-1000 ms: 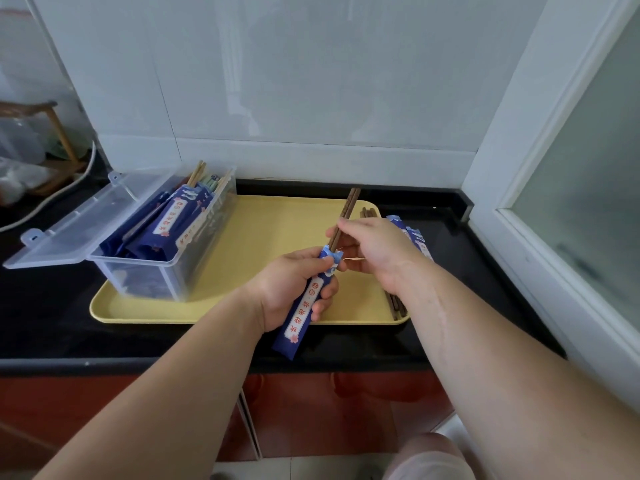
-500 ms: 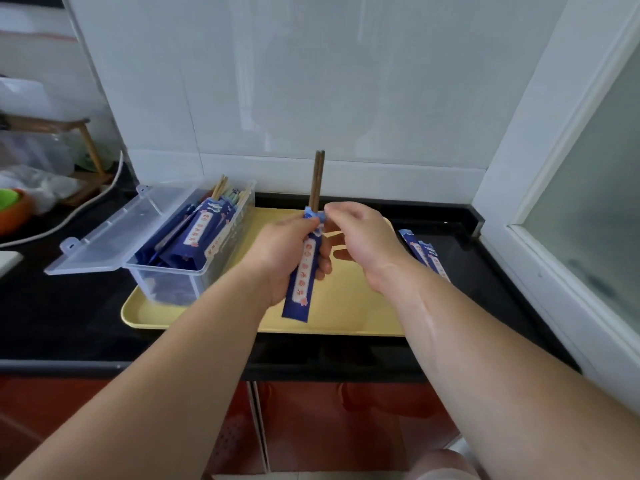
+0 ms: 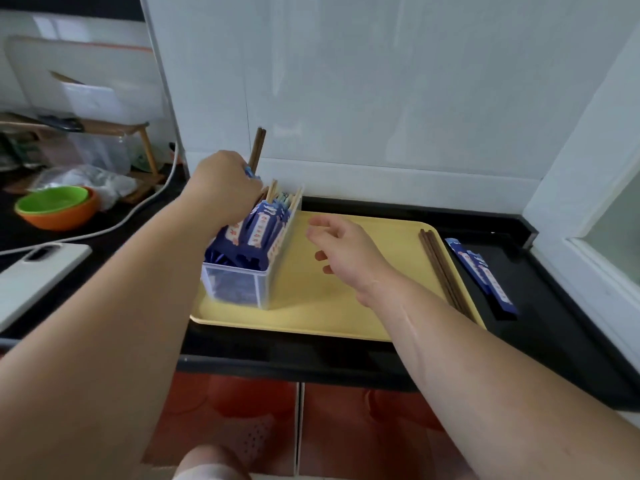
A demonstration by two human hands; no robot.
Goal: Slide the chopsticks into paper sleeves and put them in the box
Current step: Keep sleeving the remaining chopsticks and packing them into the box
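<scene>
At 6 o'clock, nearest to the person, are the red-orange cabinet doors [image 3: 346, 427], and above them the front edge of the black stone counter [image 3: 311, 362]. On the counter lies a flat yellow plastic tray [image 3: 311, 306]. On the tray's 9 o'clock part stands a clear, long plastic box [image 3: 242, 289], with its short end toward the person. It is packed with chopsticks in blue paper sleeves with a white printed strip [image 3: 258, 230], which lean toward 12 o'clock. Some pale stick ends show above them at the far end.

The right hand [image 3: 341, 244] hovers over the middle of the tray, at 3 o'clock from the box. Its fingers are loosely spread and it holds nothing. Along the 3 o'clock edge of the tray lie loose dark brown wooden chopsticks [image 3: 441, 268], side by side. Just beside the tray, at 3 o'clock on the counter, lie empty blue paper sleeves [image 3: 481, 271], which overlap each other.

The left hand [image 3: 221, 181] is over the far end of the box, with its fingers curled around 1 sleeved pair of dark brown chopsticks [image 3: 258, 147]. The bare ends point up toward 12 o'clock, only the top of the sleeve shows beside the fingers, and the lower end is hidden.

At 9 o'clock lie a white board [image 3: 34, 275], a white cable [image 3: 138, 216] and a green bowl [image 3: 52, 202] nested in an orange bowl [image 3: 65, 220]. At 12 o'clock rises the white tiled wall [image 3: 381, 98].
</scene>
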